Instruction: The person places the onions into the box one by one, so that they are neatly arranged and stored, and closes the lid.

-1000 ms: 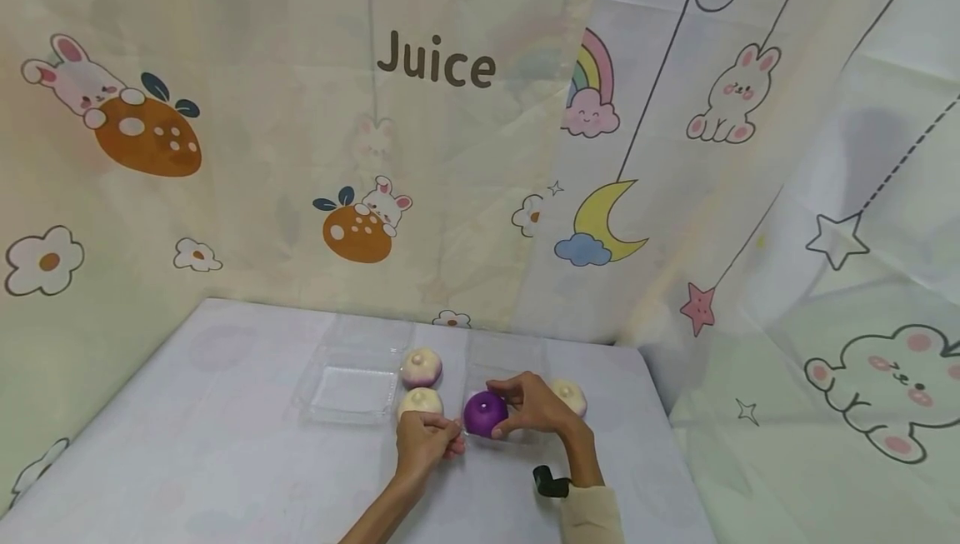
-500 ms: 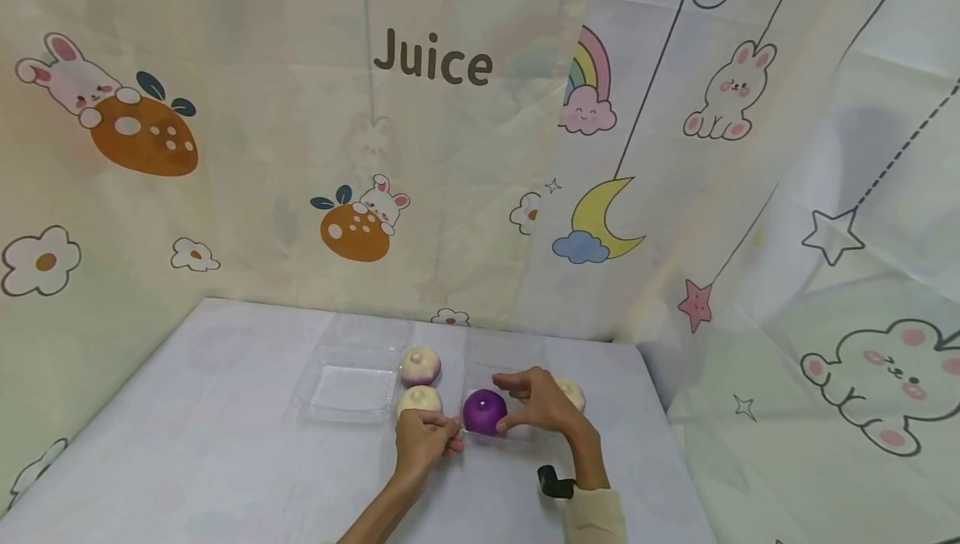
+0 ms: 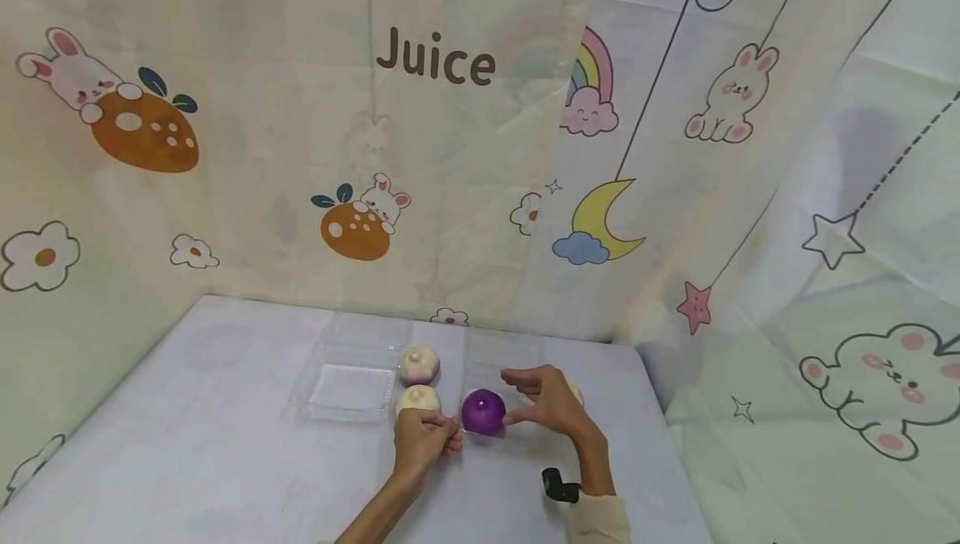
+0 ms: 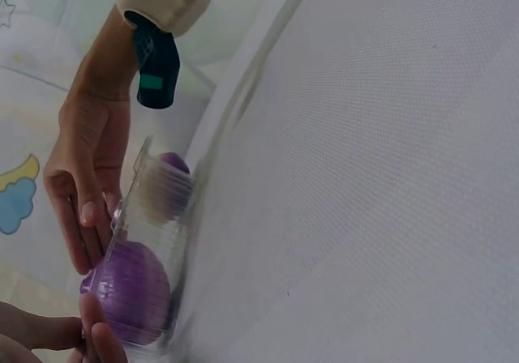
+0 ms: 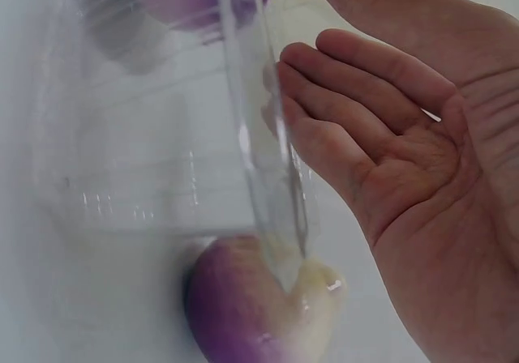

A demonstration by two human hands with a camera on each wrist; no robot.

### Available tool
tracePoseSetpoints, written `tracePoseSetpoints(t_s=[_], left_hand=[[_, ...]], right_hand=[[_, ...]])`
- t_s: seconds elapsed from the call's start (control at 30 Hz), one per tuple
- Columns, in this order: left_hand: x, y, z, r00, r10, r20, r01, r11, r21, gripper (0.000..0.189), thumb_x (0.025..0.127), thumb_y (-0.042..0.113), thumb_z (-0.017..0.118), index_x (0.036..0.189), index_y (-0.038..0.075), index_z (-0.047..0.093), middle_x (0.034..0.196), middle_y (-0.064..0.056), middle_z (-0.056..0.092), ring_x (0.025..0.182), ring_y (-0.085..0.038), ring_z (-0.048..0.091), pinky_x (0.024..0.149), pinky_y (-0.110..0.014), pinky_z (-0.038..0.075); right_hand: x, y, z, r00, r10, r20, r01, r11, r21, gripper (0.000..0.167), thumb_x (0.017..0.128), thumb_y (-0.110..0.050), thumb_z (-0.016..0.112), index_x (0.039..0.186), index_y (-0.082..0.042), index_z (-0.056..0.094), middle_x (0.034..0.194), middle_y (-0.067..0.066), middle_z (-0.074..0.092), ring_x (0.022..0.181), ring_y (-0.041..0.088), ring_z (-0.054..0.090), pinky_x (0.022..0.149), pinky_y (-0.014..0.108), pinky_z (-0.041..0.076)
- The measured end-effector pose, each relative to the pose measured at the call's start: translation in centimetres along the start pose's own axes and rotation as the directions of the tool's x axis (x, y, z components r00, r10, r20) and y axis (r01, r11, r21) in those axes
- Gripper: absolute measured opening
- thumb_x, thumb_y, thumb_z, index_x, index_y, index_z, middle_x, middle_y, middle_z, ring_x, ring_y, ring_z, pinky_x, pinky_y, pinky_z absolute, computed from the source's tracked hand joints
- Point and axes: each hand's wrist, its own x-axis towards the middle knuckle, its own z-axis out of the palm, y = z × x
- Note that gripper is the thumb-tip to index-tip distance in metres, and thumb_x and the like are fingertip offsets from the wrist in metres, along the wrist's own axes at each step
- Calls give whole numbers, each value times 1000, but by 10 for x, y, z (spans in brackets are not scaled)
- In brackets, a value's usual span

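Note:
A shiny purple onion (image 3: 483,412) sits in the near left part of a clear plastic container (image 3: 504,352) with its lid raised at the back. My left hand (image 3: 422,441) pinches the container's near left rim beside the onion. My right hand (image 3: 551,398) is spread over the container just right of the onion, holding nothing; its palm and fingers show in the right wrist view. Two cream-topped, purple-bottomed onion-like bulbs, a far one (image 3: 418,365) and a near one (image 3: 417,398), stand left of the container. Another such bulb (image 5: 235,306) lies to its right, mostly behind my right hand.
A second clear plastic container (image 3: 351,392) stands open further left on the white table (image 3: 225,444). Patterned cloth (image 3: 450,152) hangs behind the table and along its sides. A dark device (image 3: 559,486) is strapped at my right wrist.
My right hand has loosened from the purple onion, its fingers spreading, and has moved to the right. The onion stays in the container. My left hand keeps its place at the rim.

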Motion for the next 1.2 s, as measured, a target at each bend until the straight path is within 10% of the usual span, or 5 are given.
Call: tracePoseSetpoints(t_s=[1.2], left_hand=[[-1, -1, 1, 1000, 5, -7, -5, 1000, 2, 16, 96, 2, 78, 88, -13, 75, 69, -16, 78, 53, -9, 72, 52, -22, 61]], right_hand=[[-19, 2, -16, 985, 46, -163, -34, 996, 78, 71, 74, -9, 101, 138, 1, 72, 139, 24, 74, 131, 51, 69, 111, 63, 55]])
